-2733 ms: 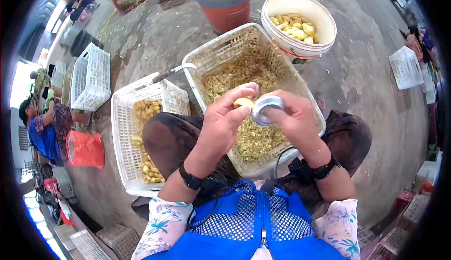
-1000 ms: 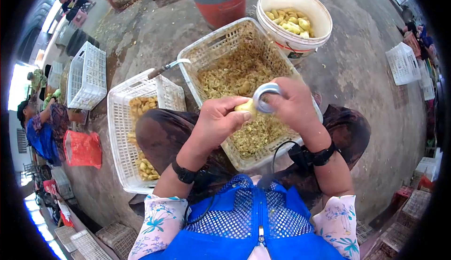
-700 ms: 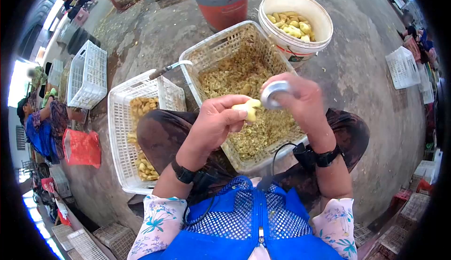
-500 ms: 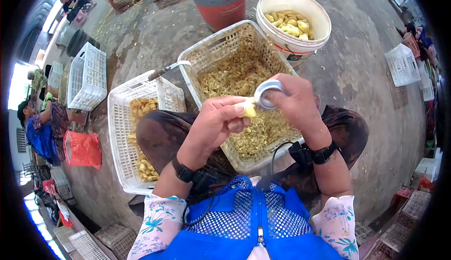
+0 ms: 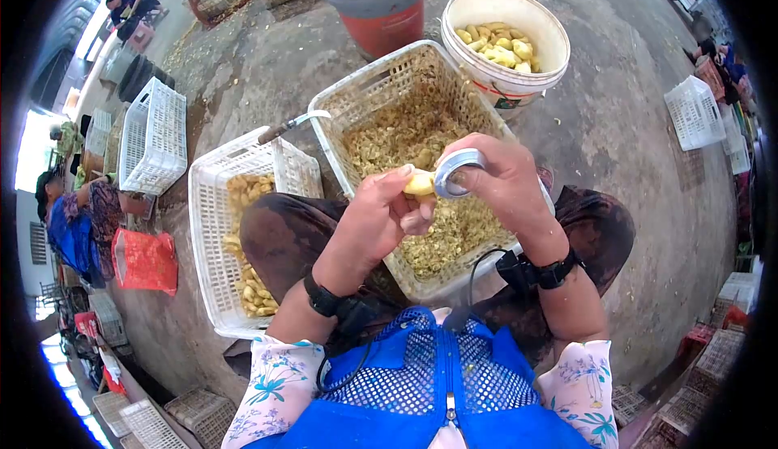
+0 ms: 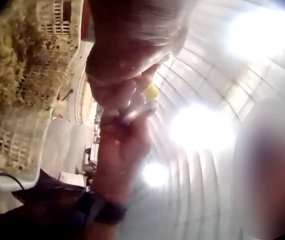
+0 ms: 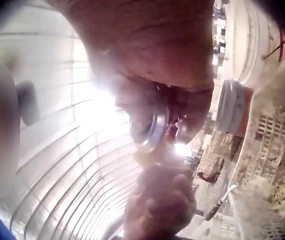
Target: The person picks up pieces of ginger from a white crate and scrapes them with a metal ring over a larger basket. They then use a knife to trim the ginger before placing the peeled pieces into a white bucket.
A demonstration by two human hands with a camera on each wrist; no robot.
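Note:
In the head view my left hand [image 5: 374, 215] pinches a pale yellow, ginger-like piece [image 5: 420, 183] between thumb and fingers. My right hand [image 5: 509, 181] grips a grey metal ring-shaped tool [image 5: 459, 172], its rim against the piece's right end. Both hands are above a crate [image 5: 519, 246] holding wet yellowish peelings [image 5: 446, 242]. The right wrist view shows the ring [image 7: 155, 131] in the right hand [image 7: 152, 55], close to the piece [image 7: 145, 157] and the left hand [image 7: 160, 200]. In the left wrist view a bit of the piece [image 6: 152, 92] shows past the fingers.
A white crate [image 5: 207, 230] with unpeeled-looking yellow pieces stands at left; a hooked knife [image 5: 284, 128] lies across the crate rims. Beyond are a white bucket [image 5: 551, 44] of pale pieces and a red-grey bucket [image 5: 381, 23]. Knees flank the peelings crate. Another person [image 5: 73, 222] sits far left.
The left thumb and fingers have shifted on the piece, with the lower fingers spread further. The ring tool has moved slightly left and down, and its angle has turned.

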